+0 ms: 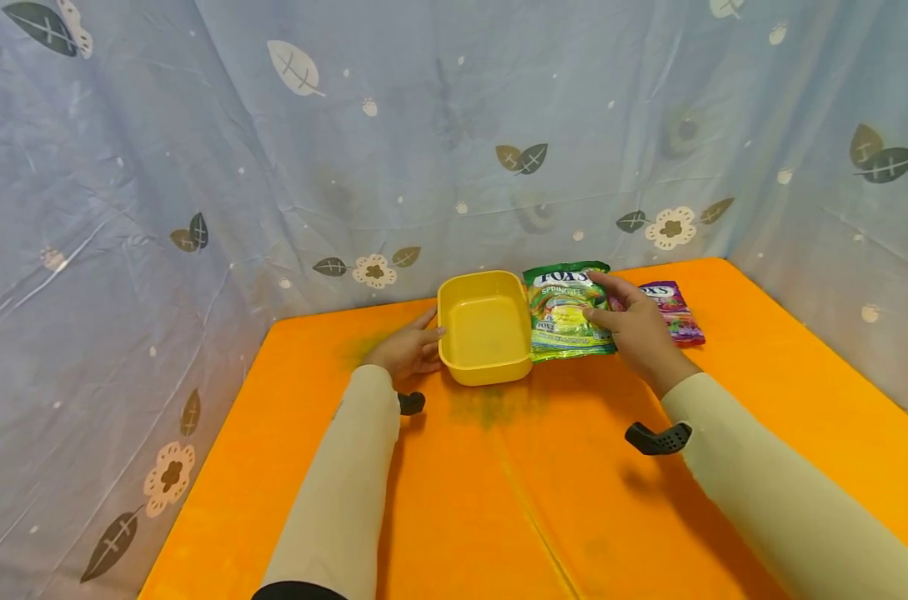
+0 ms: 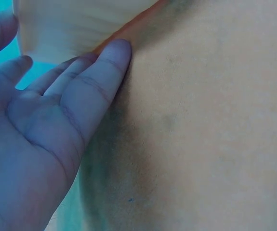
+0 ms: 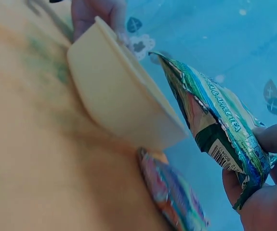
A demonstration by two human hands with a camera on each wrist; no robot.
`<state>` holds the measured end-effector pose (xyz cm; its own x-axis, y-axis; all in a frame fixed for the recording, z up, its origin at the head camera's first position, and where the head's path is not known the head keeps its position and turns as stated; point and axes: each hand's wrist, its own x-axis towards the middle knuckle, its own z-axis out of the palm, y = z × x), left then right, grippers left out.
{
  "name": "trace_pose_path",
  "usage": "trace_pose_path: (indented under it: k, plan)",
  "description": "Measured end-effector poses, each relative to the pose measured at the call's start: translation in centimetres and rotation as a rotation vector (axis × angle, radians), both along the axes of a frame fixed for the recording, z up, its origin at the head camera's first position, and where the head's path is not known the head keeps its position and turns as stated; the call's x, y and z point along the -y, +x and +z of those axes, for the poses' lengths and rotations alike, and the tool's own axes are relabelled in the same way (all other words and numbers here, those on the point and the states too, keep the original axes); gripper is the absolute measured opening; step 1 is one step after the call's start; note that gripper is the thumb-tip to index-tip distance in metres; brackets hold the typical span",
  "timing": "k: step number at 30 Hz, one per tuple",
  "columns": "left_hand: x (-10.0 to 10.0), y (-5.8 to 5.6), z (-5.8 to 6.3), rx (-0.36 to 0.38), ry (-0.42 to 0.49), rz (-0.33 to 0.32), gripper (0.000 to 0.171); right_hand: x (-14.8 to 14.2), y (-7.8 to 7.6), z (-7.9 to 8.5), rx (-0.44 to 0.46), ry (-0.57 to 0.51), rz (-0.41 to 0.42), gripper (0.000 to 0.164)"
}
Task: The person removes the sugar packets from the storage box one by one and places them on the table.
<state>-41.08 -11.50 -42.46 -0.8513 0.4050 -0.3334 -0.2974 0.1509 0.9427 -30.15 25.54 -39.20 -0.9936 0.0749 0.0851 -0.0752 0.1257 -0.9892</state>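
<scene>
My left hand [image 1: 411, 346] is at the left side of a yellow plastic container [image 1: 487, 329], its fingers fairly straight against the outer wall. One digit reaches the rim. In the left wrist view the little finger [image 2: 114, 55] lies low, close to the orange tabletop. My right hand [image 1: 637, 325] pinches the right side of a green FOX'S candy packet [image 1: 569, 312], thumb in front. That packet is raised, upright, just right of the container. Behind the right hand lies a purple FOX'S packet [image 1: 674, 312], partly hidden.
The tabletop [image 1: 491, 500] is orange, with green smudges and a crease running toward the front. A pale blue curtain [image 1: 454, 142] with leaves and flowers hangs behind and along both sides. Black wrist pieces [image 1: 658, 439] stick out by the sleeves.
</scene>
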Motion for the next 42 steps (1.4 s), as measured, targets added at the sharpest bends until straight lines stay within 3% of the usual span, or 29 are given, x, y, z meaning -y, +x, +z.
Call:
trace_pose_path:
  k: [6, 15, 19, 27, 35, 42]
  plan:
    - [0.0, -0.3, 0.1, 0.002, 0.004, -0.002, 0.075, -2.0, 1.0, -1.5, 0.049, 0.052, -0.013, 0.066]
    - [-0.1, -0.7, -0.3, 0.005, 0.024, 0.012, 0.074, -3.3, 3.0, -3.3, 0.133, 0.085, 0.031, 0.069]
    - [-0.1, -1.0, -0.3, 0.006, 0.021, 0.013, 0.075, -3.5, 3.5, -4.6, 0.169, 0.046, 0.068, 0.07]
    - [-0.1, -1.1, -0.4, 0.007, 0.027, 0.017, 0.074, -3.6, 3.6, -5.7, 0.195, 0.084, 0.13, 0.071]
    - [0.2, -1.1, -0.5, -0.008, 0.022, 0.015, 0.073, -3.0, 3.5, -5.1, 0.167, 0.303, 0.112, 0.08]
    - [-0.1, -0.5, -0.6, -0.129, -0.044, 0.026, 0.069, -3.4, 3.3, -3.5, 0.016, 0.55, -0.007, 0.071]
